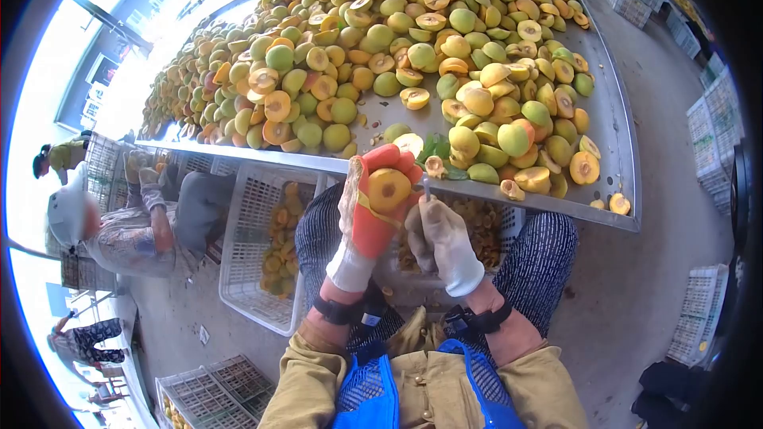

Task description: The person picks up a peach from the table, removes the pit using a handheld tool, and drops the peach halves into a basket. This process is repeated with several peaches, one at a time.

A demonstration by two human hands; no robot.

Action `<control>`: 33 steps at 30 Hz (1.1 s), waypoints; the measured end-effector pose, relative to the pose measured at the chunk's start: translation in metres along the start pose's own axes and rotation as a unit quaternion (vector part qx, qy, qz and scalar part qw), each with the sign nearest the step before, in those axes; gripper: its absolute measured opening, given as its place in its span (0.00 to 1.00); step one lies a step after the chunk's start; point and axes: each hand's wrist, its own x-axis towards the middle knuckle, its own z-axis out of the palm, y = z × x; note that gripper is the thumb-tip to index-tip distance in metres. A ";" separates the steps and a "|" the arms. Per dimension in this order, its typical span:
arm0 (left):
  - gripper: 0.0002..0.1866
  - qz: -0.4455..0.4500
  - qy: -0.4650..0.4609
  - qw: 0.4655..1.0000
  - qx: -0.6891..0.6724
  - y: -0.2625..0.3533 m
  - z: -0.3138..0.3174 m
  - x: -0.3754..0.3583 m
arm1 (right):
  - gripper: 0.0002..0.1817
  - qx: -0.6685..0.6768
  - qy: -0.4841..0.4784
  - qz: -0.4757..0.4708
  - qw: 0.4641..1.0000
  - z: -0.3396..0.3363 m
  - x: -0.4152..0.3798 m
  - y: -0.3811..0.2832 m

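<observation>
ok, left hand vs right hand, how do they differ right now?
Look: the left hand shows a glove's orange-red palm side; the right hand shows off-white, stained fabric.
Pose: the left hand has its palm facing the camera; the right hand shows its back.
Load: left cradles a cut fruit; right grips a thin tool.
Shared: both gloved, dark wristbands.

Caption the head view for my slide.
Cut fruit in left hand, slim tool in right hand, heaped fruit on a metal table.
</observation>
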 end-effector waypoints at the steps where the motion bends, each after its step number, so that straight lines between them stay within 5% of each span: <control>1: 0.26 0.006 -0.025 1.000 -0.005 -0.002 -0.002 0.001 | 0.27 -0.043 0.019 -0.052 0.998 0.002 0.002 0.008; 7: 0.29 0.052 -0.103 0.993 -0.033 -0.017 -0.005 0.000 | 0.15 -0.240 0.102 -0.231 0.937 0.008 0.004 0.023; 14: 0.32 0.064 -0.085 0.994 0.022 -0.023 0.005 -0.004 | 0.16 -0.147 0.164 -0.231 0.948 0.001 0.018 0.019; 18: 0.31 0.019 -0.065 0.997 -0.026 -0.024 0.010 -0.002 | 0.25 0.021 0.108 -0.004 0.994 -0.010 0.015 -0.005; 22: 0.27 -0.075 -0.002 0.991 -0.109 -0.022 0.011 0.006 | 0.26 0.220 0.087 0.081 0.968 -0.020 0.017 -0.009; 29: 0.25 -0.067 -0.048 0.991 -0.105 -0.026 -0.005 0.013 | 0.26 0.334 0.034 0.118 0.935 -0.035 0.025 -0.011; 33: 0.26 0.031 -0.030 0.998 -0.050 -0.026 -0.001 0.012 | 0.26 -0.061 0.020 0.050 0.997 -0.017 0.009 -0.024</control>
